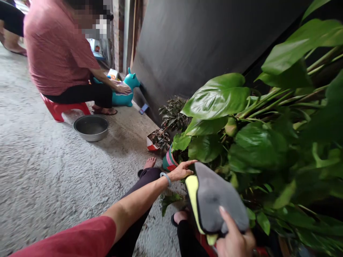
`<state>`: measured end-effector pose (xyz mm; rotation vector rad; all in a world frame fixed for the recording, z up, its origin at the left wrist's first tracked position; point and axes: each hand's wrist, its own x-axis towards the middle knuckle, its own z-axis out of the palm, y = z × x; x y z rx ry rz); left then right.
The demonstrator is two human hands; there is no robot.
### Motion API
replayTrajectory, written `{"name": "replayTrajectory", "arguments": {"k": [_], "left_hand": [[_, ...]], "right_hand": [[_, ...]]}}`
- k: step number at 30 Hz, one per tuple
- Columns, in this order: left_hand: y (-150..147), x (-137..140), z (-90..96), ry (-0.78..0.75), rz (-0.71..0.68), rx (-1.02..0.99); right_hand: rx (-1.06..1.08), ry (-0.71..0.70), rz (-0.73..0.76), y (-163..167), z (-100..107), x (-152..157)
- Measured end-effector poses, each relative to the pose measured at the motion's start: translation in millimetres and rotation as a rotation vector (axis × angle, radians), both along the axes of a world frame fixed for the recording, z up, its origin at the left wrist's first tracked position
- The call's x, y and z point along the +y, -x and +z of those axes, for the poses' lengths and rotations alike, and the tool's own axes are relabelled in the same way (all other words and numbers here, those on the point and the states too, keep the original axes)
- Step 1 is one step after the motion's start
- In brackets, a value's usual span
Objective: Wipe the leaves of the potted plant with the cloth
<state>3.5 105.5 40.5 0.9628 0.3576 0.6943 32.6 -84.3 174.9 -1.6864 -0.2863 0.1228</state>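
The right hand (235, 239) grips a grey cloth (218, 200) with a yellow-green edge, fingers closed over its lower end so that the rest stands up in front of the big-leaved plant (241, 142). The left hand (182, 170) reaches forward, fingers spread and slack, holding nothing; its fingertips rest on or just beside the rim of the striped pot (168, 161) at the foot of the plant, under the lowest leaves. A pale bangle (166, 177) sits on that wrist.

The cloth looks soft, light and floppy, probably microfibre; it folds wherever it is pinched, so a bunched grip at one end, as now, leaves a loose flap to lay against a surface. It should not slip from the hand.

The leaves (218, 96) are broad, glossy and thin on long, bendy stems. They look easy to crease or tear, so each is best supported from below with a flat palm near the stem end rather than pulled by the tip. The pot, filled with soil and carrying that much foliage, is likely heavy and top-heavy; the rim is the firm place to take it.

Beside it on the concrete floor (53, 171) stands a smaller potted plant (160, 137). Well apart, another person (59, 53) sits on a red stool (61, 109) with hands on a teal toy animal (127, 91), a metal bowl (91, 127) near their feet.
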Motion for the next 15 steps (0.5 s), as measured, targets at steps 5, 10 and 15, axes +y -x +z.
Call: {"name": "replayTrajectory", "arguments": {"k": [5, 10, 15], "left_hand": [[1, 0, -8.5, -0.108, 0.015, 0.107], [0, 1, -11.3, -0.138, 0.013, 0.018], [6, 6, -14.7, -0.179, 0.021, 0.126]], "right_hand": [[-0.181, -0.046, -0.190, -7, 23, 19], [0.283, 0.082, 0.088, -8, -32, 19], [0.037, 0.038, -0.031, 3, -24, -16]]}}
